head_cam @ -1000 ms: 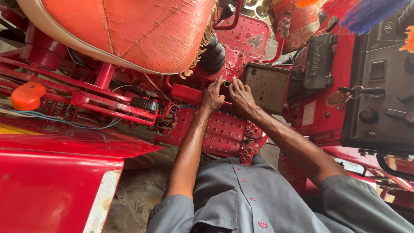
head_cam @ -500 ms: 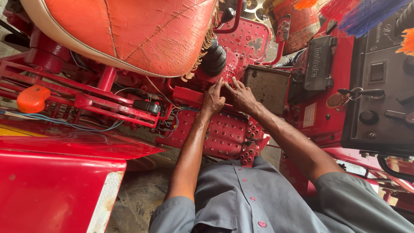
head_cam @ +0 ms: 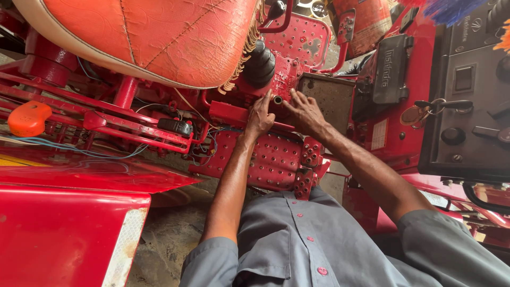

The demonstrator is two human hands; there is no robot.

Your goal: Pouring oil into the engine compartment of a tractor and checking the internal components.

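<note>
Socket-like metal tube (head_cam: 277, 100) sits between both sets of fingertips, just above the red footplate (head_cam: 265, 159), under the seat (head_cam: 149, 37). Compared with a second ago, little has shifted; both hands remain on it. Left hand (head_cam: 260, 116) fingers pinch narrowly at its left; right hand (head_cam: 304, 110) fingers spread beside it. Open end faces the camera, long axis running into the frame.

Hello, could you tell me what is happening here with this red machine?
A person in a grey shirt reaches with both bare hands into a red tractor's frame below the orange seat. The left hand and right hand meet at a small metal tube end above the studded red footplate. A bunch of keys hangs from the dark panel at right.
</note>
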